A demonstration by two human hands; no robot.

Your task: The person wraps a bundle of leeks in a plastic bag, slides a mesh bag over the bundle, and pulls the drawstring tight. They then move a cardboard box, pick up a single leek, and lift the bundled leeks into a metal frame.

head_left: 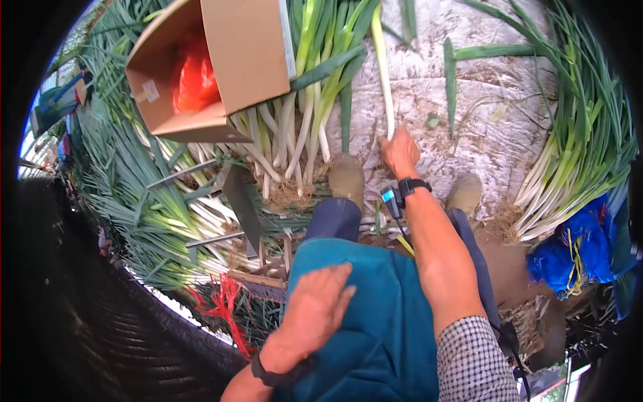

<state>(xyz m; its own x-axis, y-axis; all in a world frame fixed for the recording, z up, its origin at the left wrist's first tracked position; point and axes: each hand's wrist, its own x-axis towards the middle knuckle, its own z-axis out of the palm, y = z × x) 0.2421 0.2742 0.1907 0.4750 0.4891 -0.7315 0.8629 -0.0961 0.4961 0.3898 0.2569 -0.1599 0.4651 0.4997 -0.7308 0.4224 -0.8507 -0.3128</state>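
Note:
My right hand (400,153) is closed around the root end of a single green onion (384,74), whose white stalk points away from me. Its leaves run up past the top of the view. Over the teal apron (365,295) on my lap, my left hand (315,307) is open and holds nothing, its fingers stretched out and thumb apart. Just left of the held stalk lies a bunch of green onions (305,120) with roots toward me. Loose green leaves (450,87) lie on the pale, dirt-specked ground sheet (492,100) to the right.
An open cardboard box (251,60) with a red plastic bag (194,77) inside stands at upper left. A large onion pile (134,194) fills the left side, beside a metal-bladed stand (241,208) and red ties (228,308). More onions (576,134) and blue netting (579,251) lie right.

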